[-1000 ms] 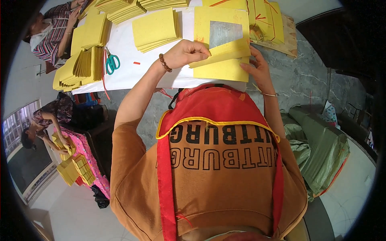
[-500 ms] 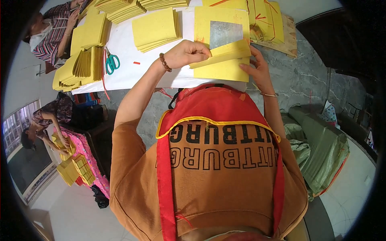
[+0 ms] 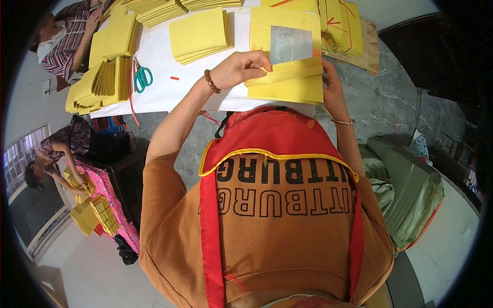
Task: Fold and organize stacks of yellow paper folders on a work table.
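On the white-covered table top, my left hand [image 3: 242, 71] is closed in a pinch at the left end of a folded strip of yellow paper [image 3: 294, 71]. That strip lies slantwise over a flat yellow paper sheet [image 3: 287, 93]. Just beyond it shows a silver-grey square [image 3: 290, 43] on yellow paper. Along the right edge, my right hand [image 3: 334, 91] grips the yellow paper sheet; its thumb and some fingertips are hidden by the paper.
Stacks of folded yellow paper [image 3: 199, 36] stand beyond and left on the table. Green-handled scissors [image 3: 143, 77] lie left, near a small red scrap [image 3: 174, 78]. Tied yellow bundles [image 3: 341, 28] sit on a wooden board at right. Two other people handle things at left.
My right thumb has gone from the top of the paper to out of sight behind its right edge. The folded strip lies flatter and reaches slightly farther right.
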A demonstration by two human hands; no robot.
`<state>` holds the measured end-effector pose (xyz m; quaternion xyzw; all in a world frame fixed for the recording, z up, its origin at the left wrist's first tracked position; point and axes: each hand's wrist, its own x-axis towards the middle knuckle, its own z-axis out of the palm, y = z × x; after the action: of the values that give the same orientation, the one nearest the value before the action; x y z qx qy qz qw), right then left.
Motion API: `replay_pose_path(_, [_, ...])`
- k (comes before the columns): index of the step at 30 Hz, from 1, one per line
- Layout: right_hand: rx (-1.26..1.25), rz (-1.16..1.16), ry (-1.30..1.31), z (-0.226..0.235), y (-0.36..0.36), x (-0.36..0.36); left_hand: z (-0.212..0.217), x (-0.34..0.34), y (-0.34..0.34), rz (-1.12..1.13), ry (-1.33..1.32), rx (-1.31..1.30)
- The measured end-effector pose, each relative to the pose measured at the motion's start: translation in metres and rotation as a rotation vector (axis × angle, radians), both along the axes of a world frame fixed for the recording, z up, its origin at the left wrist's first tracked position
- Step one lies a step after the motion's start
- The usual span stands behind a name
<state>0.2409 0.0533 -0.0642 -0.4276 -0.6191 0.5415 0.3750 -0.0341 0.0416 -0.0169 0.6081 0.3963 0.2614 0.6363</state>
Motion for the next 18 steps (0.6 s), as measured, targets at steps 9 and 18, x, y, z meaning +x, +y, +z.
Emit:
replay_pose_path(9, [0.058, 0.002, -0.032, -0.006, 0.002, 0.001, 0.023, 0.009, -0.006, -0.038, 0.266, 0.204])
replay_pose_path(18, [0.082, -0.003, -0.086, 0.003, 0.0, -0.001, -0.005, 0.002, -0.003, 0.103, 0.064, 0.146])
